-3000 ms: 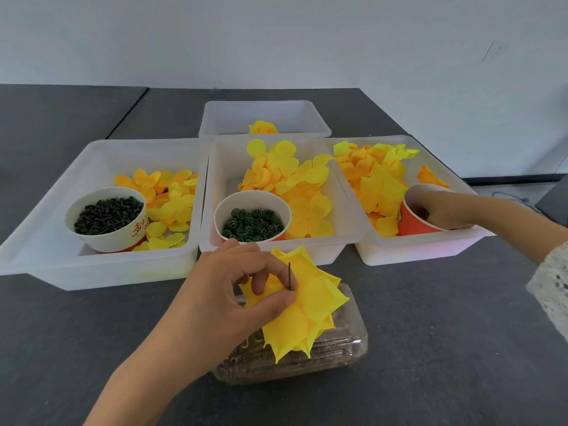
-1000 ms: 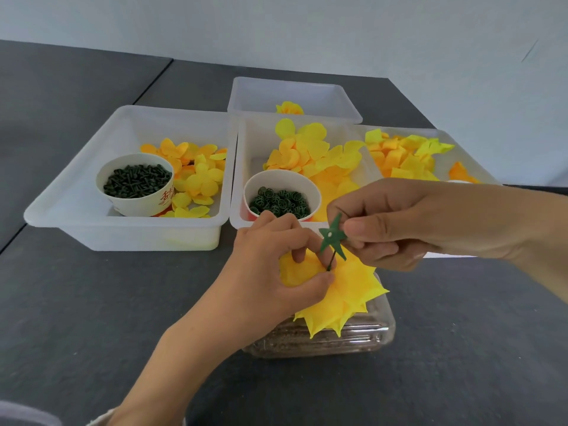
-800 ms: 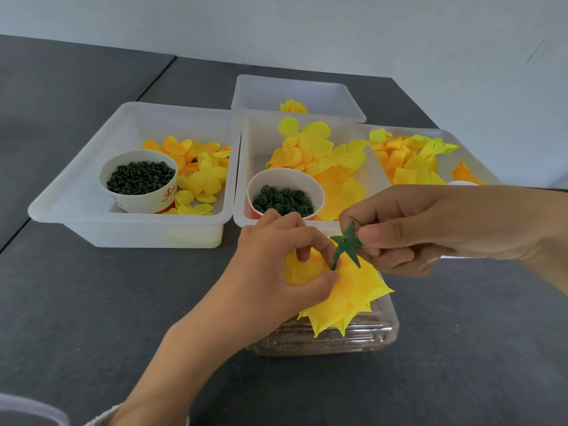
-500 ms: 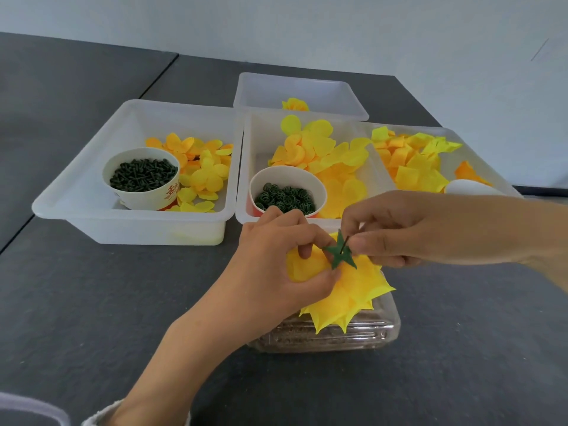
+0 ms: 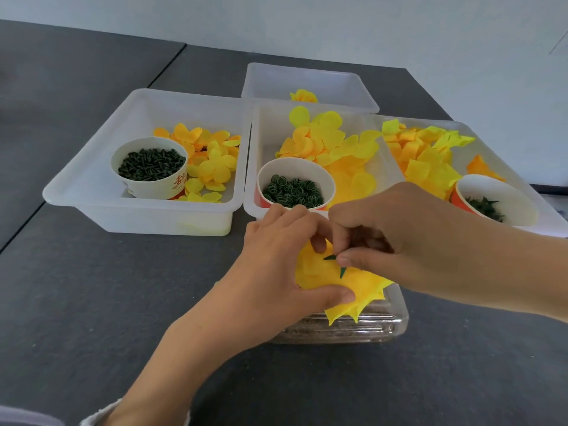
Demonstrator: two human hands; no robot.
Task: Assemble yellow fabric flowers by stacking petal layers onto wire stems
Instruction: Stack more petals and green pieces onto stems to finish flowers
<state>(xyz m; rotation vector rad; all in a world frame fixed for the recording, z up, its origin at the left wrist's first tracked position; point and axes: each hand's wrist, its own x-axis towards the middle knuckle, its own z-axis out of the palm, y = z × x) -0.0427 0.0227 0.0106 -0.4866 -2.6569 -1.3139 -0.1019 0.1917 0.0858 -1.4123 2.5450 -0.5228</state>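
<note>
**A:** Dark grey desk, pale wall behind, white trays along the far edge. What has changed in the last second?

**B:** The green star piece. A second ago it sat high on the wire, clear of the fabric, pinched by the right hand. Now it is pushed down flat against the yellow flower; only two green points show past the fingertips.

**A:** And the grips?

**B:** The right hand's grip is closed on the star piece, thumb and forefinger pressing it onto the petals. The left hand is clamped on the flower, thumb along its near edge, fingers curled over the top. The wire itself is hidden now.

**A:** Where is the flower?

**B:** Held just above the clear box near the desk's middle, in front of the centre tray with its cup of green rings.

**A:** What does that mean for the job?

**B:** I judge the petal stack on this stem is done and the backing piece is being seated; whether a ring or peg follows, I cannot tell.
</note>
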